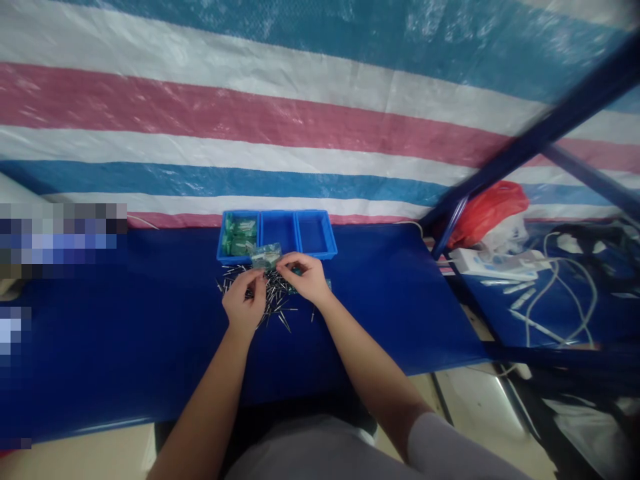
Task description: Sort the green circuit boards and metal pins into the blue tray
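A small clear green-tinted plastic bag [266,255] is pinched at its near edge between the fingertips of both hands. My left hand [244,299] is closed at the bag's lower left, and my right hand [306,275] is closed at its right corner. Beneath them spreads a pile of thin metal pins that look like blind rivets [275,297], partly hidden by the hands. Just beyond sits a blue three-compartment tray [327,255]. Its left compartment holds several small green-tinted bags [241,230]. Another green bag is partly covered by my right hand.
The work surface is a dark blue tabletop [125,333]. Behind it hangs a striped plastic sheet [300,133]. A blue metal frame [480,170] rises at the right, near a red plastic bag [493,210], a white power strip [493,263] and loose white cables [555,293].
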Motion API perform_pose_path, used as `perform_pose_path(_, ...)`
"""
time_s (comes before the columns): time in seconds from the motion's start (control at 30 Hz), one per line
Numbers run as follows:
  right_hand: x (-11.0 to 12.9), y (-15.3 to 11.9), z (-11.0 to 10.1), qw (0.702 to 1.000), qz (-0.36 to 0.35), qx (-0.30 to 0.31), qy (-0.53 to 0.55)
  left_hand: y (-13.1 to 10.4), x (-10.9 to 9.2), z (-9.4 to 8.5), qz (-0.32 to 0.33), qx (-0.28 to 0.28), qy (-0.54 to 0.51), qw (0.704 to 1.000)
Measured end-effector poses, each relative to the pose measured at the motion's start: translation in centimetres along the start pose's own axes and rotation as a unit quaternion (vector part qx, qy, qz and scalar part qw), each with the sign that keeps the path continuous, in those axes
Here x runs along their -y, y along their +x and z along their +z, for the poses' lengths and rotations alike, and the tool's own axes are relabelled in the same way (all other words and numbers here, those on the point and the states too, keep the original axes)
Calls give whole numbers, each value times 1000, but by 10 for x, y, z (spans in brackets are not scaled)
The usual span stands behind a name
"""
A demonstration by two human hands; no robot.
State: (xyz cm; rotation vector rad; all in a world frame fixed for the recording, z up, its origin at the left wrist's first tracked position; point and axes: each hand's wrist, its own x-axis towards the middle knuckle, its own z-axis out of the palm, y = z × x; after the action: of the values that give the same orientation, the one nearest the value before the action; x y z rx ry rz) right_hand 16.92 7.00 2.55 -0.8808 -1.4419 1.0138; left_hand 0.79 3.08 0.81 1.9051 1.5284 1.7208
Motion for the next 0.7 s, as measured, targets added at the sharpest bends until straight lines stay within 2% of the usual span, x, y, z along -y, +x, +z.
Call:
perform_pose_path(0.17,2,-1,1,999,10,-25,32,2,3,1,41,-13,5,999)
perform_pose_path(0.3,3,1,0,997,30,-12,66,2,4,2,48,1,-4,999)
perform_pose_path(0.43,1,2,-1,999,19,-28,17,-2,4,4,20,7,20,1000)
perform_pose_path(0.57,3,4,-3,999,-20,-35,-19,-3,3,5,-35,10,-22,999)
perform_pose_path(0.7,9,6,-9,990,-110,13,-90,3,1,2,20,27,-9,999)
